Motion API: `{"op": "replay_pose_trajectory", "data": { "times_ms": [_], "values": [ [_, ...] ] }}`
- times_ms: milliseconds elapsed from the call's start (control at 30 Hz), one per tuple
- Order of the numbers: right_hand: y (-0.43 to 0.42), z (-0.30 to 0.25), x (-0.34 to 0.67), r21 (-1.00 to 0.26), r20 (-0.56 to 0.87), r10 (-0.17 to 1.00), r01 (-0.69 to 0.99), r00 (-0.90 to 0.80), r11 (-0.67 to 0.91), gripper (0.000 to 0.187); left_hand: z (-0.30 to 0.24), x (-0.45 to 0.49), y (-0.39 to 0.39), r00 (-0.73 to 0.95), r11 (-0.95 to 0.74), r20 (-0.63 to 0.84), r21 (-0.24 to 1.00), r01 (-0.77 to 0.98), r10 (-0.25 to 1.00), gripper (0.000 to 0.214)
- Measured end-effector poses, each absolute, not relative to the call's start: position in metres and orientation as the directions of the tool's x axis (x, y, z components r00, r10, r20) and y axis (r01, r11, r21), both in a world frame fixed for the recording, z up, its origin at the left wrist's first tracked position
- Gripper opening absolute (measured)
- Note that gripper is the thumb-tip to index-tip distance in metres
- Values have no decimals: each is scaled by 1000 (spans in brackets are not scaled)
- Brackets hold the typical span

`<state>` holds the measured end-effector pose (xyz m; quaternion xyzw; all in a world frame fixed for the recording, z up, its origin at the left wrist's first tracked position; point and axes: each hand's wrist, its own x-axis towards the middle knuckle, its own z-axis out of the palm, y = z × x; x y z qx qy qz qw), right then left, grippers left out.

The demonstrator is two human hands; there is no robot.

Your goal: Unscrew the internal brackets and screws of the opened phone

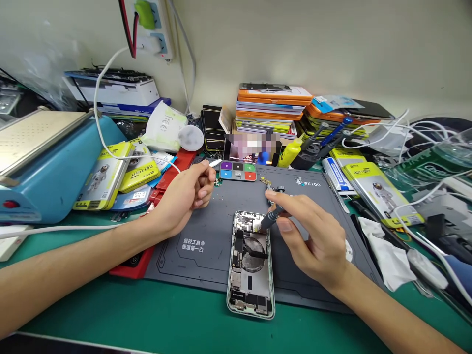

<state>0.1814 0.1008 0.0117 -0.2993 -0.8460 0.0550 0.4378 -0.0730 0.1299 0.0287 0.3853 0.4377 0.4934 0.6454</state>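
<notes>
An opened phone (251, 265) with its insides showing lies on a grey work mat (199, 241). My right hand (309, 236) grips a dark screwdriver (271, 219), its tip down on the phone's upper right corner. My left hand (188, 196) hovers over the mat's upper left with its fingers curled together in a pinch; what they hold is too small to make out. A small tray of coloured squares (238, 171) sits just right of that hand.
A blue machine (44, 162) stands at the left. Yellow battery packs (106, 177) and white cables lie around it. Stacked orange and white boxes (271, 105) line the back wall. White tissues (387, 250) and tools lie to the right of the mat.
</notes>
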Motion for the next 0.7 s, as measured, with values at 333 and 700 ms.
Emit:
{"op": "replay_pose_trajectory", "data": {
  "times_ms": [333,700],
  "values": [
    [102,8,179,-334,688,532,436,-494,836,57,23,-71,122,237,35,-35,999,4,971,42],
    [100,2,175,-565,610,739,497,-286,658,44,61,-93,47,669,-909,623,353,223,406,64]
  ]
}}
